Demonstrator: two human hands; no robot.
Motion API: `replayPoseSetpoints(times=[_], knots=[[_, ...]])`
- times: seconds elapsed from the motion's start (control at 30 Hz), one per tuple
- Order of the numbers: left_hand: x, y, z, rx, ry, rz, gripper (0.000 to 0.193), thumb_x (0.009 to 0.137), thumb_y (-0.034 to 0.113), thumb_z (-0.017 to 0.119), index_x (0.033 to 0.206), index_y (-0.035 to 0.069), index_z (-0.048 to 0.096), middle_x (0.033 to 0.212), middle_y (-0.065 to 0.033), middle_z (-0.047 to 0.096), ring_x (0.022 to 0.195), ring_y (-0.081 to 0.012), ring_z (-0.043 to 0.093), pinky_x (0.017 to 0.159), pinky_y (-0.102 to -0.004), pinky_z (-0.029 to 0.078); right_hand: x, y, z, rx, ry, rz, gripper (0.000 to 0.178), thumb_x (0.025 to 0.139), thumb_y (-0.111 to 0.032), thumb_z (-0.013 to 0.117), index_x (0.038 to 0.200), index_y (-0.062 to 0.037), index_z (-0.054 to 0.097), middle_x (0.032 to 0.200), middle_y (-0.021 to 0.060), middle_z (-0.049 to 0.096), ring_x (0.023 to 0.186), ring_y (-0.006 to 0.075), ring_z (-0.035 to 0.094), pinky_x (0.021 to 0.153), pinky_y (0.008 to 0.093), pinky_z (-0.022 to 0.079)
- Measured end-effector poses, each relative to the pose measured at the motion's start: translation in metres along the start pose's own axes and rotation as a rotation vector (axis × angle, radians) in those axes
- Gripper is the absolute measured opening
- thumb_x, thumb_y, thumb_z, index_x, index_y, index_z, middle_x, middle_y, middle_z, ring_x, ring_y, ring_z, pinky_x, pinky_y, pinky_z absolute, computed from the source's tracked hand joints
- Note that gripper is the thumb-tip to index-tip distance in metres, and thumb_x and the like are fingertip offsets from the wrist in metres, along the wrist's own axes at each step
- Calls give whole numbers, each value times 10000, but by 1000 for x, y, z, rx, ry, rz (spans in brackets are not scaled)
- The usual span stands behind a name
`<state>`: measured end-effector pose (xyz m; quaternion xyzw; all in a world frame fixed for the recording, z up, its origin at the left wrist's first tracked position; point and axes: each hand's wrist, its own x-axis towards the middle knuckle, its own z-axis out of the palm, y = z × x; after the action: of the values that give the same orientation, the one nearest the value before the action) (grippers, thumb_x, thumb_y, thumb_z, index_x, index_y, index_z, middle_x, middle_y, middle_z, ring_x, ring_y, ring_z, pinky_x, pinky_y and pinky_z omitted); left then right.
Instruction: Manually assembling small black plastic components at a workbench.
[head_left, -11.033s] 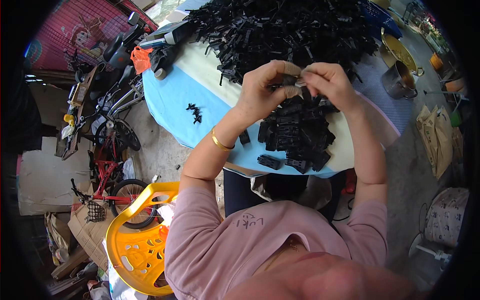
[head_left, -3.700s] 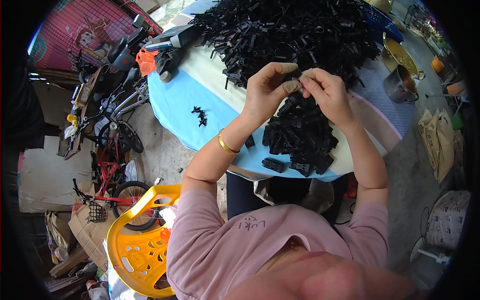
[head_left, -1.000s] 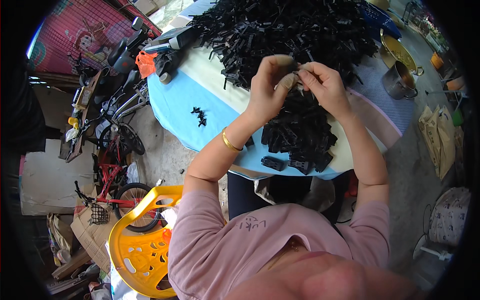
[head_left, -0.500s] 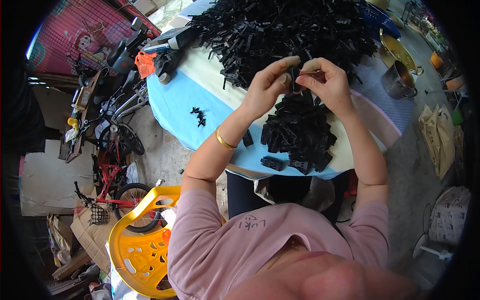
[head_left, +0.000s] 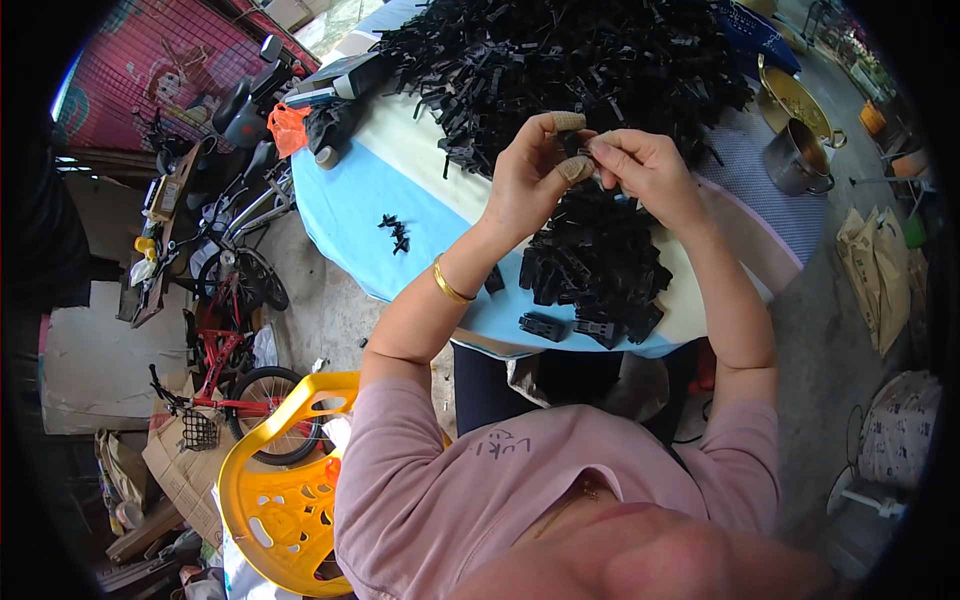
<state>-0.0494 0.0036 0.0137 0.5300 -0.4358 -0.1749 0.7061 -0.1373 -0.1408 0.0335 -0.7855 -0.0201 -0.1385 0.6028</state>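
Note:
My left hand (head_left: 532,175) and my right hand (head_left: 645,172) meet above the table, fingertips pinched together on a small black plastic part (head_left: 580,150). Tan covers sit on my left thumb and forefinger. A gold bangle (head_left: 447,285) circles my left wrist. Directly under my hands lies a smaller pile of black parts (head_left: 598,265). Beyond them a big heap of black parts (head_left: 560,65) covers the far side of the round table (head_left: 360,210), which has a blue and cream cloth.
A few loose black parts (head_left: 396,230) lie on the blue cloth at left. Metal pots (head_left: 795,155) stand at the table's right. A yellow plastic chair (head_left: 280,500) and bicycles (head_left: 225,330) are on the ground to my left; sacks (head_left: 880,270) lie right.
My hands have stayed together above the smaller pile, shifting slightly as the fingers work the small black part. Nothing else has moved.

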Motion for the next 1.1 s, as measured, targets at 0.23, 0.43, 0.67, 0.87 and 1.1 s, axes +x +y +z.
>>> replayPoseSetpoints(times=[0.23, 0.43, 0.67, 0.87, 1.1], knots=[[-3, 1, 1, 117, 26, 63, 257, 826, -51, 531, 1068, -22, 450, 1016, -129, 579, 876, -143, 583, 771, -260, 495, -2, -1, 7, -4, 50, 8, 170, 882, -147, 518, 867, -15, 624, 603, -25, 519, 525, 22, 417, 481, 165, 330], [-2, 5, -1, 411, 62, 345, 302, 769, -67, 600, 1045, -27, 482, 958, -102, 608, 845, -133, 599, 753, -225, 490, 2, 2, 0, -52, -4, -63, 138, 875, -113, 521, 894, -3, 602, 652, -36, 519, 569, 30, 441, 527, 171, 368], [-3, 33, 1, 469, -337, 46, 491, 623, 59, 750, 1079, 57, 569, 868, -36, 637, 740, -110, 562, 645, -238, 457, 15, 27, -34, -550, 45, -5, 158, 752, -149, 639, 843, -25, 606, 703, 54, 608, 632, 143, 571, 587, 247, 449], [2, 18, -10, 517, -346, 161, 288, 744, 75, 660, 1022, 37, 596, 893, -54, 621, 718, -117, 548, 655, -259, 465, 24, 45, -21, -850, 15, 43, 141, 695, -116, 613, 822, -55, 612, 733, 110, 631, 712, 268, 614, 648, 352, 479], [2, -5, -22, 1067, -175, 142, 469, 659, -53, 625, 1093, 109, 556, 973, -126, 558, 845, -308, 560, 741, -333, 470, 23, 45, -23, -742, 88, 81, 127, 697, -92, 600, 819, -61, 613, 734, 104, 631, 711, 269, 613, 659, 363, 480]])
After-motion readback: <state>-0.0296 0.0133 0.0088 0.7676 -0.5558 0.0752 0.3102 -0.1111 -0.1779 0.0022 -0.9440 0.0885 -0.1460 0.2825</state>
